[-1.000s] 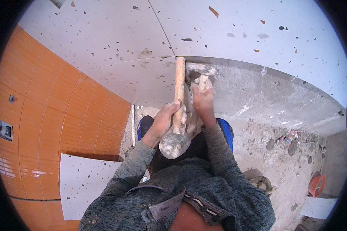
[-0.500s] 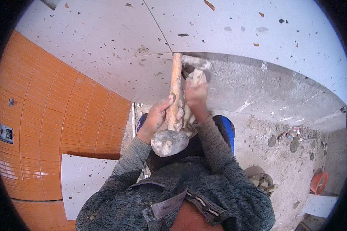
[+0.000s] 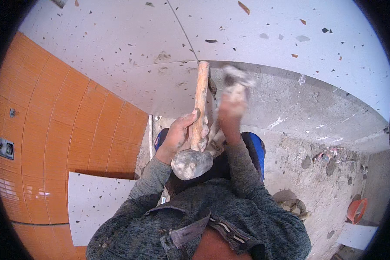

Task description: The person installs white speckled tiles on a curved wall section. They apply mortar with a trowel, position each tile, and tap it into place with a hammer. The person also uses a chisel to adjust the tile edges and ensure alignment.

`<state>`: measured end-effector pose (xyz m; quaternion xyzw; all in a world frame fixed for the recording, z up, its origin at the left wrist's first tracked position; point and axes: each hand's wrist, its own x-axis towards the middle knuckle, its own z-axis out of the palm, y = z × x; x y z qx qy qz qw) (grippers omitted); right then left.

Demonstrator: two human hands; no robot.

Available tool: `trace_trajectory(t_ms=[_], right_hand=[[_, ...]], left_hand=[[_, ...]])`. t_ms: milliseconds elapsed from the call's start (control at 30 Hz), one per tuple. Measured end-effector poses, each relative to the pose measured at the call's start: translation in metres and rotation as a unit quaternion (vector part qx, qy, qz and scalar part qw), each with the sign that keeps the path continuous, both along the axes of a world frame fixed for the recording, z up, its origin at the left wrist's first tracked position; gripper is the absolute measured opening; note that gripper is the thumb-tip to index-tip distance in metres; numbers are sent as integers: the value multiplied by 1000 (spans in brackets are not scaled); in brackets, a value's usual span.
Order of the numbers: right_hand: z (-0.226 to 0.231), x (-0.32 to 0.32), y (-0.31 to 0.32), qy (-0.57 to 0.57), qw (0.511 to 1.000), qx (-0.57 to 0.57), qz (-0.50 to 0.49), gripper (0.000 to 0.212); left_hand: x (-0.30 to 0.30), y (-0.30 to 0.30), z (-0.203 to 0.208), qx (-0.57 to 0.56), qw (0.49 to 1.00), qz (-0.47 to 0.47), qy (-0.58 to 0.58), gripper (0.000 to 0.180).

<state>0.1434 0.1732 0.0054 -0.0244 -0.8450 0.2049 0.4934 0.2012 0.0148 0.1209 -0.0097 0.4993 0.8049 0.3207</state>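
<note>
Orange-tiled wall (image 3: 52, 130), speckled white slabs (image 3: 134, 43), bare grey wall (image 3: 290, 104), dusty floor (image 3: 286, 164), orange-red bucket (image 3: 356, 211), left fingers (image 3: 189, 118) grasping a mallet (image 3: 191, 164), right fingers (image 3: 233, 108) wrapped round a blurred tool (image 3: 238, 81)

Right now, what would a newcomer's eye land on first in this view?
Probably the glossy orange tiled wall filling the left side. Next, the mallet held at the centre in the left fingers, its wooden handle pointing up the picture, with a blurred tool in the right fingers beside it. Speckled white panels span the top.
</note>
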Motion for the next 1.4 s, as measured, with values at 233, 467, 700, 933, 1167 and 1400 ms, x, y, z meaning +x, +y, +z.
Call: trace_trajectory(t_ms=[233, 467, 700, 933, 1167, 1400], right_hand=[[53, 9, -11, 14, 795, -571, 204, 18], [24, -2, 0, -86, 921, -335, 181, 34], [14, -8, 1, -145, 916, -326, 185, 41], [23, -9, -4, -116, 875, -418, 214, 10], [22, -14, -1, -112, 816, -522, 222, 31], [36, -5, -7, -79, 837, -493, 223, 35]], left_hand=[[0, -2, 2, 19, 1000, 0, 2, 39], [5, -6, 8, 16, 999, 12, -29, 37], [3, -6, 6, 41, 999, 0, -19, 36], [1, -2, 2, 51, 999, -8, -12, 35], [1, -1, 6, 34, 999, -2, -13, 35], [-6, -5, -5, 42, 998, -40, 9, 35]])
